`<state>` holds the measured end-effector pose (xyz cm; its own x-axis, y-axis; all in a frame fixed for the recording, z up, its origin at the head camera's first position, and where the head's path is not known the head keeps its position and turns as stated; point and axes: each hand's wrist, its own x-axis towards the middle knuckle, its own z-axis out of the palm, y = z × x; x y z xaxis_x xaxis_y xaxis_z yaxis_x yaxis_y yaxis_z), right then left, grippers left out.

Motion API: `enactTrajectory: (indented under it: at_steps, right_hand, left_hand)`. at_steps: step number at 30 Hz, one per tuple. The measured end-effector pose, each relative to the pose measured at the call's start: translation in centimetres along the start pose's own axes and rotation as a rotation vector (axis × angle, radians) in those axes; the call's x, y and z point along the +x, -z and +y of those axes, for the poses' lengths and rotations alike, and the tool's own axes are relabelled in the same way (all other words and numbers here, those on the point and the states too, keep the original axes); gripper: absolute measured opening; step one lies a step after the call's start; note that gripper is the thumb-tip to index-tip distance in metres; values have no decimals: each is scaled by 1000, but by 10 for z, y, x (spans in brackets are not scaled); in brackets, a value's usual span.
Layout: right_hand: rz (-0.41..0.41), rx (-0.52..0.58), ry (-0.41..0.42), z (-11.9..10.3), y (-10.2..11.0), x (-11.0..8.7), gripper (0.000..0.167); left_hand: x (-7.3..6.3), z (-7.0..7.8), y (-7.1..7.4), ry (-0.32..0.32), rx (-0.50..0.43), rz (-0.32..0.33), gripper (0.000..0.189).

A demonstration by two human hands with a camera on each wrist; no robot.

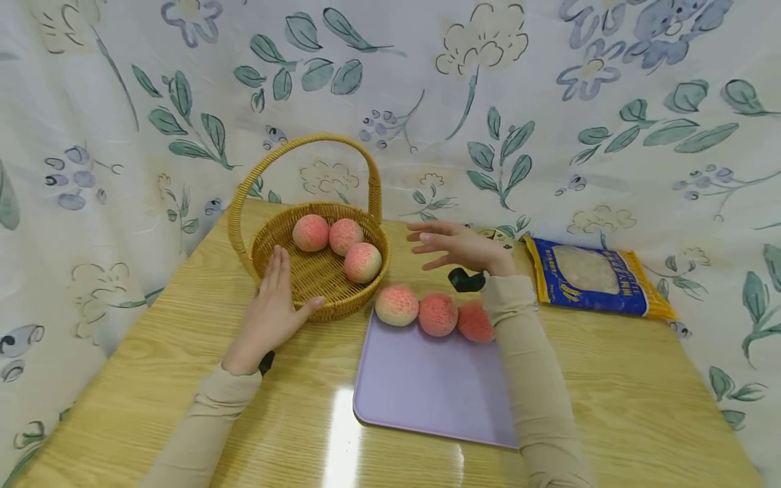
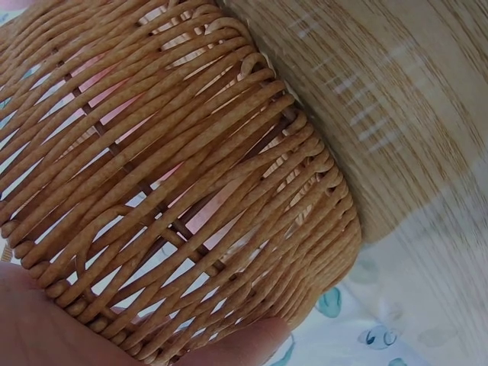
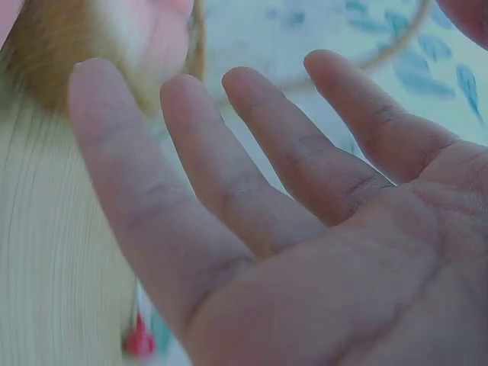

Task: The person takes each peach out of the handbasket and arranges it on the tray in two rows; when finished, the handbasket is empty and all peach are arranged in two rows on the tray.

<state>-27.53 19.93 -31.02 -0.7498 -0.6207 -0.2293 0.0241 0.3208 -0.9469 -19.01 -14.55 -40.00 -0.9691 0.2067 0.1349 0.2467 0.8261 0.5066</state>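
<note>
A round wicker basket (image 1: 329, 313) with a tall arched handle holds three peaches, among them a pink and cream peach (image 1: 363, 263) at its right side. My left hand (image 1: 268, 312) is at the basket's near left rim, fingers straight and thumb spread apart. The left wrist view shows the woven wall (image 2: 183, 152) close up, with part of the hand along its rim. My right hand (image 1: 454, 245) hovers to the right of the basket with spread, empty fingers. Below it, three more peaches, one of them red (image 1: 438, 314), lie in a row along the tray's far edge.
The lilac tray (image 1: 433, 386) lies on the wooden table (image 1: 305, 407), right of the basket. A blue and yellow food packet (image 1: 592, 278) is at the back right, and a small round item (image 1: 495, 235) sits behind my right hand. A floral curtain (image 1: 415, 102) hangs behind.
</note>
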Motion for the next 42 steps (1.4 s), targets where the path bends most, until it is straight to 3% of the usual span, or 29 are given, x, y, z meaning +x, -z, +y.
enactTrajectory:
  at_steps: [6,13,17,20,29,33,36,38,42]
  right_hand:
    - [-25,79,20,-19,-25,44,48]
    - [52,196,-146,-16,-41,75,54]
    - [39,217,-194,-12,-48,88,56]
    - [23,169,-210,-10,-53,97,56]
    - [-51,-313,-208,-7,-68,129,53]
    - [-67,-350,-181,-5,-74,139,61]
    - [-146,-291,-120,1,-81,144,64]
    - [-191,-307,-89,3,-85,147,63]
    - [-253,-457,-97,2,-91,150,63]
  left_hand:
    - [2,5,-6,5,-3,-6,107]
    - [3,5,-12,7,-2,-7,108]
    - [2,3,-11,4,-6,8,108]
    - [1,2,-10,8,-5,11,108]
    - [0,1,-7,22,5,21,108]
    - [-1,0,-4,21,10,29,108]
    - [-2,-1,-4,14,17,32,108]
    - [-2,-1,-5,11,23,35,107]
    - [-2,-2,-6,9,28,44,107]
